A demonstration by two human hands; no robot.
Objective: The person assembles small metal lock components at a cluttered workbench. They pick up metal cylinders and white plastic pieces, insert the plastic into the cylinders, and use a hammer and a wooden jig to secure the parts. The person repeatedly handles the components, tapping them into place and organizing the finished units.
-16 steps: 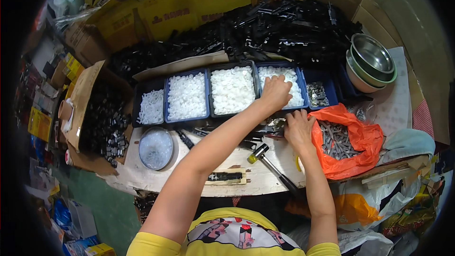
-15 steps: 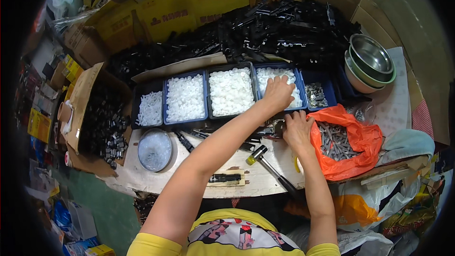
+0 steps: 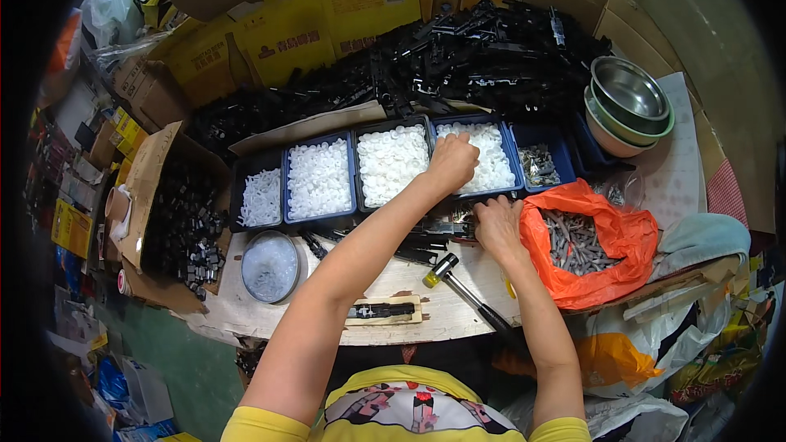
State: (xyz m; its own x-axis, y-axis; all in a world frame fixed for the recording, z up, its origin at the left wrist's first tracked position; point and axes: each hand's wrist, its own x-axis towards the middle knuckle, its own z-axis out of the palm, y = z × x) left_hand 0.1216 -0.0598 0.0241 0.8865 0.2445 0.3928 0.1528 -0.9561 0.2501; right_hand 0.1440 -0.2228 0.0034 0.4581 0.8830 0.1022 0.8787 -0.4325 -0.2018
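Toward the left, a black slotted part [image 3: 385,310] is seated in a pale wooden fixture [image 3: 360,322], its long axis running left to right, well apart from both hands. Farther back, the left hand [image 3: 453,164] is held over the left side of a blue tray [image 3: 495,192]; the white plastic pieces [image 3: 494,155] heaped in it are found under the fingers and to their right, with no common long axis. The left fingers are bunched downward; whether a piece is pinched cannot be told. That tray is reached more nearly by the left hand than by the right hand [image 3: 498,225], which is placed in front of it, just beside an orange bag [image 3: 536,254], fingers bent, their grip unclear. Compared with the earlier frame, the left hand has been shifted leftward across the tray.
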